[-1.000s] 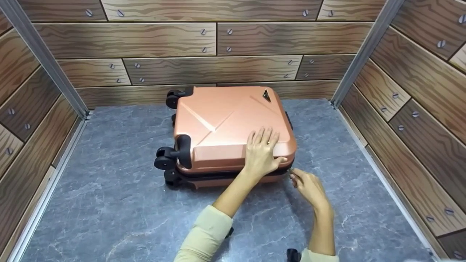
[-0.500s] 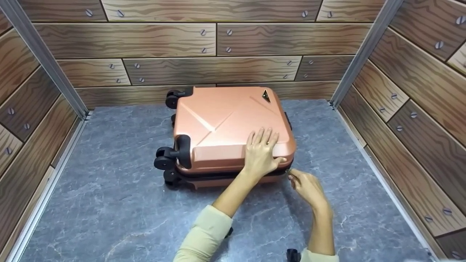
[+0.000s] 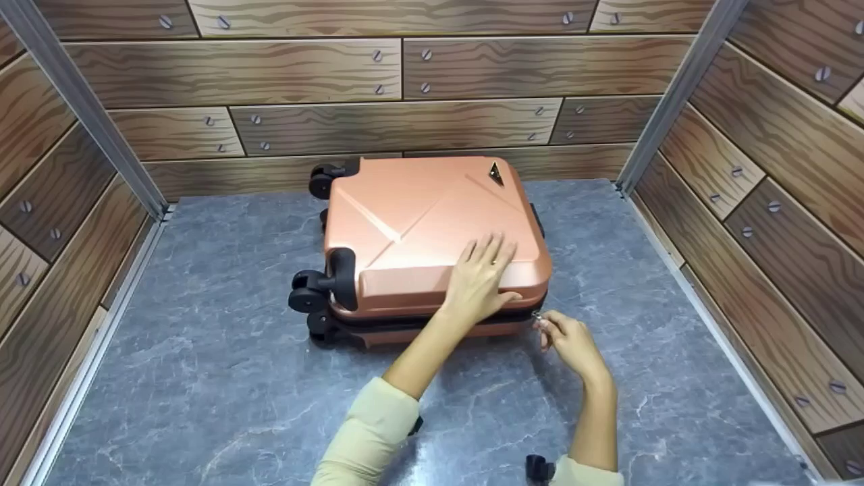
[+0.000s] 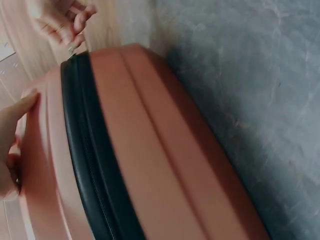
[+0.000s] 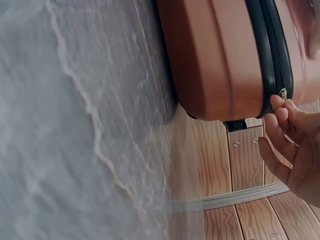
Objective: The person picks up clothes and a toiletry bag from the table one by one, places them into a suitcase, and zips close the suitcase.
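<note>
A rose-gold hard-shell suitcase (image 3: 425,202) lies flat on the floor, its black wheels (image 3: 308,291) toward the left. My left hand (image 3: 476,280) rests with straight, spread fingers on the near right part of its lid. At the near right corner, my right hand (image 3: 574,344) pinches a small metal zipper pull (image 5: 283,94) between thumb and forefinger. The black zipper band (image 4: 82,135) runs round the side of the case. Along the stretch seen in the left wrist view, the zipper teeth (image 4: 95,185) are together.
Grey marble-patterned floor (image 3: 202,378) surrounds the case. A wood-plank-patterned wall (image 3: 324,71) stands close behind it, with another such wall (image 3: 763,223) on the right. Metal strips (image 3: 88,358) edge the floor. A black handle piece (image 5: 235,125) juts from the case's end.
My left hand has slid slightly left on the lid. The right hand keeps its pinch on the zipper pull at the corner, almost in place. The head view has shifted a little.
</note>
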{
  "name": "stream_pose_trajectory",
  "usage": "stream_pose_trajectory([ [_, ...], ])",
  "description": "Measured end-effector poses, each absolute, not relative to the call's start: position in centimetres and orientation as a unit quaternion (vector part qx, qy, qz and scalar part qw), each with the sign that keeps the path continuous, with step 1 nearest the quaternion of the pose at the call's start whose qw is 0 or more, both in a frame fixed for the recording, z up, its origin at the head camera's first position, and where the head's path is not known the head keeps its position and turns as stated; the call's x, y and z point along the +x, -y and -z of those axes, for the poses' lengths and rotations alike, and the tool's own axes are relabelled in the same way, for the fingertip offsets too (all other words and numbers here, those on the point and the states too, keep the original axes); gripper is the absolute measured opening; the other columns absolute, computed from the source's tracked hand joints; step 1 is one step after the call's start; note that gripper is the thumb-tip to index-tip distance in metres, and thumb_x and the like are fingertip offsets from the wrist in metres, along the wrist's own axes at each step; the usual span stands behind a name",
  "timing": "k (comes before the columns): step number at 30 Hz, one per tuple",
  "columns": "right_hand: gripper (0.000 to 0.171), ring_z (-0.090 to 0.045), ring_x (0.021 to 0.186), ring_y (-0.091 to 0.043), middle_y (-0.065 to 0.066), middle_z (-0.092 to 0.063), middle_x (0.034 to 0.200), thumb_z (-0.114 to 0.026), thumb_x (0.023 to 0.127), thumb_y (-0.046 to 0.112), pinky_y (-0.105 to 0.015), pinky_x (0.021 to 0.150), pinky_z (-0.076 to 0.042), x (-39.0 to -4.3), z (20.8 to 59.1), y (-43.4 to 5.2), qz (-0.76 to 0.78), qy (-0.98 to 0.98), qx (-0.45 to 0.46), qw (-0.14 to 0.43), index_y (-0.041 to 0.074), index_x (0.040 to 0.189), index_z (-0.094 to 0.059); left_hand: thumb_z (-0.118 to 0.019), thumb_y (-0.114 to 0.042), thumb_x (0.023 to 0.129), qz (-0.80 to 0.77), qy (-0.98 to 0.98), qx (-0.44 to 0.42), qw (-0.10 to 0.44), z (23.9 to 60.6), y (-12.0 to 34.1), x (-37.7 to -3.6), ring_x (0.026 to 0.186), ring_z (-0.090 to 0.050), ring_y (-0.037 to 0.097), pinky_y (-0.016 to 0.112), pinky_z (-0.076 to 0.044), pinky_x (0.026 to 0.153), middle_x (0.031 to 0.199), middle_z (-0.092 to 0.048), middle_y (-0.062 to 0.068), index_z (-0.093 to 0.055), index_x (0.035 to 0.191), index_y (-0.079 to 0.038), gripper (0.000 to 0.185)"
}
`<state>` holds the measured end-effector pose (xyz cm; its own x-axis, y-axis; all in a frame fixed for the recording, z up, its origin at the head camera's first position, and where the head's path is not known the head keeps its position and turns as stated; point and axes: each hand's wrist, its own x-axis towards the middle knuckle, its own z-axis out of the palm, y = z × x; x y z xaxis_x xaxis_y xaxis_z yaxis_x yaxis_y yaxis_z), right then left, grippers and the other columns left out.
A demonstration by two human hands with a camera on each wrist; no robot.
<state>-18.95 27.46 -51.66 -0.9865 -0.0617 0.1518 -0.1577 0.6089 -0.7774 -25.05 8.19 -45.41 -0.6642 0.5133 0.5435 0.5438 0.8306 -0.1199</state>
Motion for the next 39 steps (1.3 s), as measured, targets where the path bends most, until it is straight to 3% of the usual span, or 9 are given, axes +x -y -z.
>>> stream_pose_trajectory([
  [3, 0.016, -0.056, 0.052, -0.024, -0.002, -0.053, 0.055, -0.05, 0.093, 0.002, -0.024, 0.051, -0.041, -19.0, 51.8, -27.4, -0.452, 0.889, 0.052, 0.048, 0.0, 0.082, -0.061, -0.061, -0.069, 0.068, 0.029, 0.916, -0.276, 0.289, 45.5, -8.0, -24.9, 0.129, -0.032, 0.031, 0.042, -0.021, 0.106, 0.139, -0.041, 0.01, -0.046, 0.136, -0.018, 0.087],
  [8, 0.019, -0.055, 0.05, -0.025, -0.003, -0.052, 0.054, -0.048, 0.093, 0.003, -0.025, 0.047, -0.037, -18.7, 52.0, -27.0, -0.421, 0.904, 0.039, 0.055, 0.004, 0.078, -0.06, -0.057, -0.075, 0.065, 0.041, 0.907, -0.252, 0.334, 46.4, -8.8, -24.8, 0.127, -0.033, 0.035, 0.05, -0.021, 0.104, 0.137, -0.043, 0.012, -0.051, 0.133, -0.016, 0.09],
  [14, 0.02, -0.048, 0.048, -0.019, 0.001, -0.048, 0.053, -0.056, 0.09, 0.006, -0.037, 0.047, -0.037, -18.3, 52.4, -26.7, -0.3, 0.941, 0.063, 0.146, 0.01, 0.071, -0.052, -0.062, -0.074, 0.061, 0.067, 0.89, -0.242, 0.381, 47.0, -9.5, -25.0, 0.125, -0.038, 0.031, 0.045, -0.024, 0.103, 0.132, -0.049, 0.01, -0.055, 0.127, -0.011, 0.092],
  [18, 0.02, -0.047, 0.048, -0.023, 0.002, -0.046, 0.053, -0.061, 0.086, 0.005, -0.043, 0.045, -0.037, -18.2, 52.5, -26.7, -0.251, 0.943, 0.093, 0.198, 0.01, 0.07, -0.051, -0.066, -0.072, 0.056, 0.098, 0.874, -0.242, 0.409, 47.0, -9.5, -25.1, 0.12, -0.044, 0.03, 0.045, -0.029, 0.1, 0.126, -0.054, 0.01, -0.06, 0.121, -0.011, 0.089],
  [24, 0.013, -0.047, 0.047, -0.029, -0.002, -0.049, 0.054, -0.063, 0.084, 0.003, -0.046, 0.044, -0.037, -18.2, 52.4, -26.8, -0.227, 0.938, 0.131, 0.226, 0.007, 0.073, -0.055, -0.068, -0.07, 0.055, 0.114, 0.873, -0.24, 0.408, 47.0, -9.4, -25.1, 0.118, -0.046, 0.029, 0.045, -0.03, 0.099, 0.125, -0.055, 0.01, -0.061, 0.119, -0.012, 0.087],
  [32, 0.009, -0.051, 0.049, -0.03, -0.004, -0.055, 0.058, -0.062, 0.086, 0.007, -0.045, 0.044, -0.04, -18.1, 52.2, -26.7, -0.212, 0.941, 0.14, 0.221, 0.009, 0.077, -0.06, -0.068, -0.07, 0.055, 0.118, 0.869, -0.244, 0.414, 47.1, -9.3, -25.2, 0.117, -0.047, 0.029, 0.045, -0.031, 0.099, 0.124, -0.056, 0.01, -0.062, 0.119, -0.012, 0.087],
  [39, 0.015, -0.053, 0.049, -0.032, -0.005, -0.056, 0.056, -0.065, 0.08, 0.001, -0.044, 0.043, -0.04, -17.7, 52.1, -26.2, -0.193, 0.94, 0.155, 0.236, 0.01, 0.073, -0.056, -0.07, -0.069, 0.054, 0.12, 0.871, -0.237, 0.413, 47.3, -9.5, -24.9, 0.116, -0.048, 0.029, 0.045, -0.032, 0.098, 0.124, -0.056, 0.01, -0.062, 0.118, -0.012, 0.086],
])
